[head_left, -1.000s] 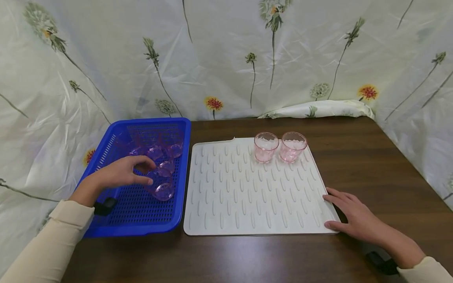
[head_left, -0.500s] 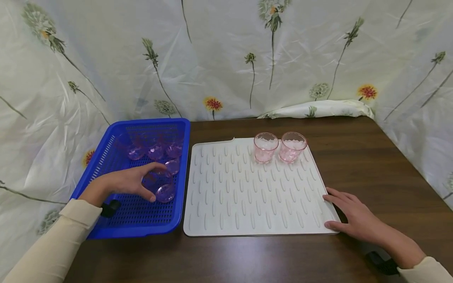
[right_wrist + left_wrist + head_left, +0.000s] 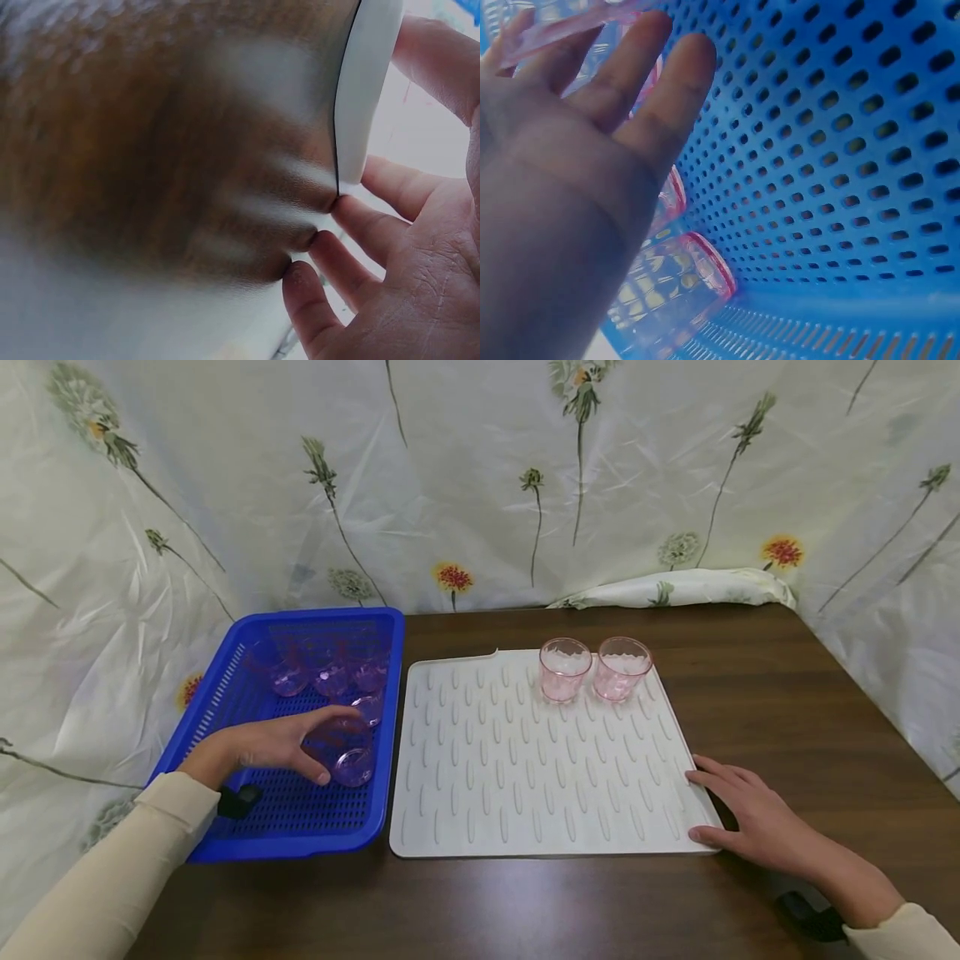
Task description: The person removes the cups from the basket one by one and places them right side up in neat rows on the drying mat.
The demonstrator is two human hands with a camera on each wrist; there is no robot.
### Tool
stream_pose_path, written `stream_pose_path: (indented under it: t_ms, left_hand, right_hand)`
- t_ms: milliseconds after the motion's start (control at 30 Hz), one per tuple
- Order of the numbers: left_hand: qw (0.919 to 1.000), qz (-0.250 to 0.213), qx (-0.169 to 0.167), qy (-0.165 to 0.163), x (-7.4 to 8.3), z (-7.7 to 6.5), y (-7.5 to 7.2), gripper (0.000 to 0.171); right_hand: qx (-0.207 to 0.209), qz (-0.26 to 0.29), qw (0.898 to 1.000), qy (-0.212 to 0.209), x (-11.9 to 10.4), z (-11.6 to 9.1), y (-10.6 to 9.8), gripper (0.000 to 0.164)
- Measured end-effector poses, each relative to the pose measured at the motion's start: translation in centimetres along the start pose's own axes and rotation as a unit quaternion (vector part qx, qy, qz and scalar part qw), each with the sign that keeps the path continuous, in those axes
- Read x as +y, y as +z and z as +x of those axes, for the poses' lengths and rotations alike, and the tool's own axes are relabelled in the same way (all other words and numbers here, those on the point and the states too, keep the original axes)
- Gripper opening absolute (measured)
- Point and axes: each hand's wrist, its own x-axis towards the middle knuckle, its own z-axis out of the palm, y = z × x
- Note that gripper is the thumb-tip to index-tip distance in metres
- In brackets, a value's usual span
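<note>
My left hand (image 3: 277, 747) is down in the blue basket (image 3: 337, 839), its thumb and fingers spread around the upper part of a clear pinkish glass (image 3: 354, 768). In the left wrist view that glass's pink rim (image 3: 570, 31) crosses in front of nearly straight fingers (image 3: 671, 97). More such glasses stand beyond it, among them one by the right wall (image 3: 367, 710). At the right, my right hand (image 3: 757, 818) rests with loose fingers at the edge of the white ridged mat (image 3: 540, 777). The right wrist view shows its fingertips (image 3: 300, 277) against the brown tabletop, beside the mat's corner.
Two pink glasses (image 3: 564, 672) stand upright side by side at the mat's far right. Basket and mat lie next to each other on the dark wooden table (image 3: 750, 693). A floral cloth (image 3: 465, 485) hangs behind and on both sides.
My left hand has moved right and slightly down, from over the basket's middle to the near glass, staying almost still in the last half second. The right hand has kept its place.
</note>
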Motion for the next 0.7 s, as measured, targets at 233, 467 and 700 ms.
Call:
stream_pose_path:
  t_ms: [233, 467, 700]
  left_hand:
    - [0.9996, 0.017, -0.002, -0.024, 0.13, 0.37, 0.01, 0.09]
    - [0.9995, 0.02, 0.001, -0.024, 0.07, 0.45, -0.14, 0.089]
    - [0.9996, 0.021, 0.002, -0.021, 0.16, 0.57, -0.11, 0.088]
  right_hand:
    - [-0.005, 0.005, 1.0, 0.006, -0.14, -0.02, -0.07, 0.081]
    - [-0.009, 0.005, 1.0, 0.009, -0.05, 0.08, -0.08, 0.081]
    - [-0.013, 0.004, 1.0, 0.011, -0.01, 0.07, -0.05, 0.082]
